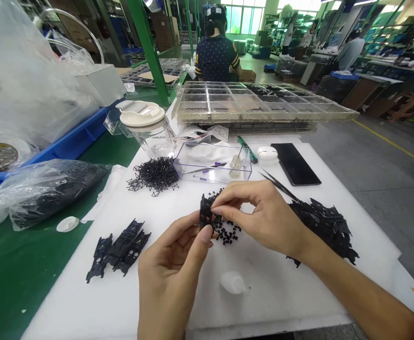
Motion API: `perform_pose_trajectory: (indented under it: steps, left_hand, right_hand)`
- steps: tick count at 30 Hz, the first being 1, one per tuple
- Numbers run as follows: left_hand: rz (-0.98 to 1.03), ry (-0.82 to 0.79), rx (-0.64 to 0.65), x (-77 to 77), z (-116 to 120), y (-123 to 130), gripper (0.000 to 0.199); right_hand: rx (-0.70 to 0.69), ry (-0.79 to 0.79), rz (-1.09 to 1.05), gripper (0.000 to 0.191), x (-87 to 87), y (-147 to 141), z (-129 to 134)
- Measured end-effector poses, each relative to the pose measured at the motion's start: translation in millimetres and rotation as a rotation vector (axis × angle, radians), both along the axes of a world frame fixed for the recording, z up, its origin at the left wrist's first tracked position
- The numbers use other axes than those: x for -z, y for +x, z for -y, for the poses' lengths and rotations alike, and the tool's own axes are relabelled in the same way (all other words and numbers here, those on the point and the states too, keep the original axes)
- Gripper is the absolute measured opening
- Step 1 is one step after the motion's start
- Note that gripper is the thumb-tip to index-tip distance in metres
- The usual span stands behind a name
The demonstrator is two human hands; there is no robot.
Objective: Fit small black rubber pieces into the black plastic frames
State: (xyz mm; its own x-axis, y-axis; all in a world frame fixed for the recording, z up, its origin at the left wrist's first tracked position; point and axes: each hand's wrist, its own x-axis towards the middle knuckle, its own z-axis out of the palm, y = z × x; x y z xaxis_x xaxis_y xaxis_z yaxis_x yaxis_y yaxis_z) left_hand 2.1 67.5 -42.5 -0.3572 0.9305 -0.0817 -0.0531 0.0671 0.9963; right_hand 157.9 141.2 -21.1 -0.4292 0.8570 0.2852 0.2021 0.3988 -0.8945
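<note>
My left hand [178, 255] pinches a black plastic bracket-like part [206, 212] by its lower end and holds it upright above the white work surface. At the part's upper right side, the thumb and forefinger of my right hand [259, 212] are pressed together against it; whatever sits between those fingertips is too small to make out. Behind and below the hands lies a scatter of tiny black pieces [228, 232]. Flat black parts of similar look form a small group [120, 248] at the left and a larger heap [325, 229] at the right.
Thin black bent pieces [155, 174] are piled beside a lidded clear jar [150, 132]. A clear box [210, 165] holds a small bottle. Tweezers [279, 185], a phone [295, 164] and a green cutter [247, 149] lie nearby. Compartment trays [259, 113] stand behind; a person [217, 52] sits beyond.
</note>
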Motion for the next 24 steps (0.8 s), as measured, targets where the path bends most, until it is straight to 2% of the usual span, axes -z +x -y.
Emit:
perform_pose_trajectory:
  steps: [9, 18, 24]
  left_hand:
    - [-0.028, 0.03, 0.058, 10.5, 0.3, -6.3, 0.021]
    - [-0.054, 0.05, 0.065, 7.0, 1.7, -5.2, 0.019]
    - [-0.023, 0.035, 0.01, 4.0, 2.6, -0.7, 0.019]
  right_hand:
    - [-0.023, 0.0, 0.002, 0.01, 3.3, 1.8, -1.1]
    - [-0.05, 0.039, 0.013, 0.012, 2.6, 2.4, -1.7]
    - [-0.024, -0.044, 0.023, 0.009, -1.0, 2.9, 0.1]
